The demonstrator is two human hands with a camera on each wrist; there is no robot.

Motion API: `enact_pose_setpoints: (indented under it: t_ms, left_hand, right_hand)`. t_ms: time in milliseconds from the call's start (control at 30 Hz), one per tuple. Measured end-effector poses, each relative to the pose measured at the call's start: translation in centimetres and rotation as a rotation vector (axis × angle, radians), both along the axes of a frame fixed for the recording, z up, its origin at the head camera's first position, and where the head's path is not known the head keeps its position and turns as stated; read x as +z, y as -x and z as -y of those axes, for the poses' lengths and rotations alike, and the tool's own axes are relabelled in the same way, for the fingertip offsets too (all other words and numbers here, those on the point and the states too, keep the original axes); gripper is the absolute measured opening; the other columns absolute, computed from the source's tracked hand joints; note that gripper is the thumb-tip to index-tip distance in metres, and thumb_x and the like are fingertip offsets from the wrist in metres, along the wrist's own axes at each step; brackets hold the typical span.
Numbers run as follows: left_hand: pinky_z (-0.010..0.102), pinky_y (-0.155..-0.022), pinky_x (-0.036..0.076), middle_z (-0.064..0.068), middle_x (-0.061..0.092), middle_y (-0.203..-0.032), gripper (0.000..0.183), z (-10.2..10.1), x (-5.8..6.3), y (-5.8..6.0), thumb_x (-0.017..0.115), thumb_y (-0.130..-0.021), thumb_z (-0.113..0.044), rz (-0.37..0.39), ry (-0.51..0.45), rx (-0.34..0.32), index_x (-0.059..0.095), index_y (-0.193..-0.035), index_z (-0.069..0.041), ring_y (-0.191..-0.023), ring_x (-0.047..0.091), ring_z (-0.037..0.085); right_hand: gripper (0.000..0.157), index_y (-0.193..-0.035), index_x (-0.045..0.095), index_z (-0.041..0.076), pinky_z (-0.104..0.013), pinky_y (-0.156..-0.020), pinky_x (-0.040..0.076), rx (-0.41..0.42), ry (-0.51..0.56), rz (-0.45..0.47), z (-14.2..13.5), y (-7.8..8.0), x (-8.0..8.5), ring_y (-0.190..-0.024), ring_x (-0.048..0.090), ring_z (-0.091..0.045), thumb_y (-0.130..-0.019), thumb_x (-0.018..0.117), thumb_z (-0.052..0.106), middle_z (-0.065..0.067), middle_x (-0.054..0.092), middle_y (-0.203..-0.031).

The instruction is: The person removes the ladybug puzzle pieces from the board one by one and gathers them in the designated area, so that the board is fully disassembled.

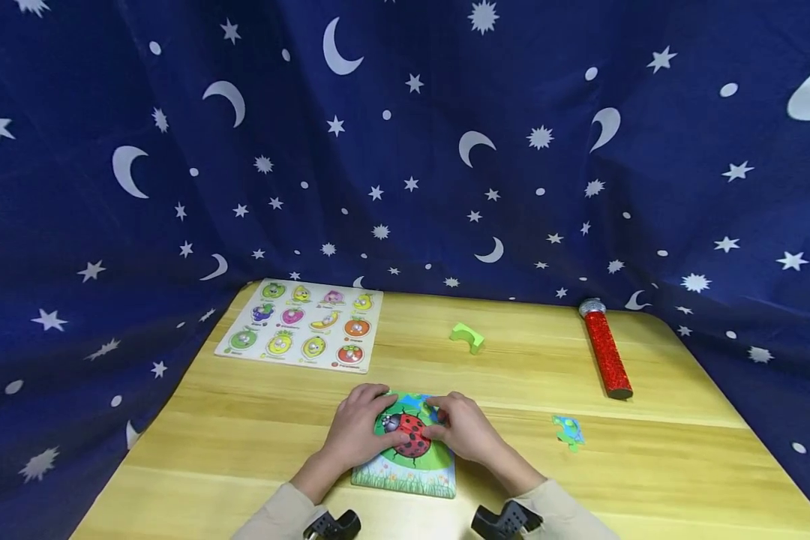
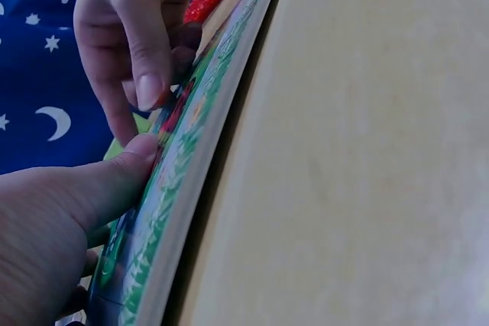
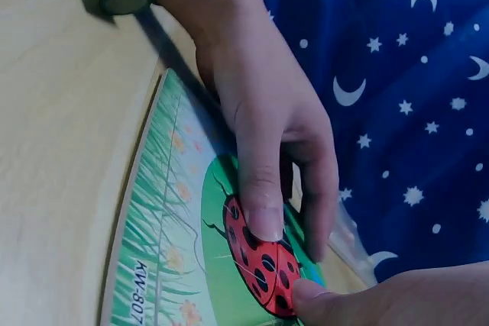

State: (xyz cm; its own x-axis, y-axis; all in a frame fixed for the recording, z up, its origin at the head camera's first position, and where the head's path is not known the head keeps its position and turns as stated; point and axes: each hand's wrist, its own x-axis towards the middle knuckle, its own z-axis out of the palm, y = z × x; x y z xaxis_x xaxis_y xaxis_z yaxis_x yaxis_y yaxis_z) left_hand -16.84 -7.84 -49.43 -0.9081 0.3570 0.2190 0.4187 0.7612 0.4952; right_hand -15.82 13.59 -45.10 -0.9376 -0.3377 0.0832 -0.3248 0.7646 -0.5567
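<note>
A ladybug jigsaw puzzle [image 1: 405,480] with a green and blue picture lies on the table in front of the person. The left hand [image 1: 361,426] holds its left side, thumb on the ladybug and the other fingers along the far left edge. From the right, the right hand [image 1: 464,426] reaches over the puzzle; its thumb [image 3: 265,219] rests on the ladybug's red back. That hand's straight index finger touches the blue and green part near the far right corner. In the left wrist view, the puzzle's wooden edge [image 2: 221,135] runs beside the left thumb [image 2: 126,177].
Out on the right lies a loose blue and green jigsaw piece [image 1: 569,432]. Behind it is a red glittery tube [image 1: 607,352] with a silver end. A green arch block [image 1: 468,337] sits beyond the hands, and a fruit picture board [image 1: 300,326] at the back left. A starry blue curtain [image 1: 405,150] hangs behind.
</note>
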Motion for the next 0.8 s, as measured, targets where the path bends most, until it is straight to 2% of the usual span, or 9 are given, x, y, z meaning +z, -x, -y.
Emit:
enact_pose_setpoints:
  t_ms: [300,400,567,800]
  left_hand:
    - [0.058,-0.105,0.041,0.007,0.056,-0.14,0.068,0.0,0.3,-0.2,0.074,-0.079,-0.056,-0.005,0.021,0.002,0.064,-0.132,-0.014,-0.135,0.044,0.033]
    - [0.057,-0.104,0.042,0.006,0.057,-0.142,0.067,0.2,0.3,-0.3,0.071,-0.081,-0.058,-0.021,0.036,-0.011,0.063,-0.133,-0.015,-0.135,0.045,0.032]
    - [0.06,-0.106,0.04,0.003,0.056,-0.146,0.06,1.0,0.2,-0.5,0.069,-0.085,-0.053,-0.017,0.003,-0.033,0.064,-0.132,-0.017,-0.138,0.044,0.033]
    - [0.06,-0.108,0.037,0.013,0.051,-0.146,0.067,0.7,0.3,-1.0,0.072,-0.082,-0.055,0.003,0.03,0.043,0.061,-0.134,-0.015,-0.136,0.043,0.037]
  right_hand:
    - [0.048,-0.115,0.071,0.0,-0.023,-0.061,0.039,-0.02,-0.054,-0.043,0.7,-0.2,-0.7,-0.071,0.046,-0.01,-0.077,0.083,0.026,-0.002,0.059,-0.083]
    - [0.047,-0.113,0.072,-0.001,-0.023,-0.061,0.039,-0.046,-0.034,-0.052,0.8,-0.4,-0.8,-0.071,0.046,-0.01,-0.076,0.084,0.024,-0.002,0.058,-0.082]
    - [0.045,-0.112,0.072,-0.001,-0.023,-0.062,0.039,-0.054,-0.007,-0.036,1.0,-0.5,-0.8,-0.071,0.046,-0.01,-0.075,0.084,0.022,-0.002,0.057,-0.081]
    - [0.039,-0.105,0.072,-0.002,-0.024,-0.062,0.037,-0.062,0.006,-0.003,1.1,-0.4,-0.4,-0.071,0.043,-0.011,-0.074,0.085,0.019,-0.001,0.054,-0.076]
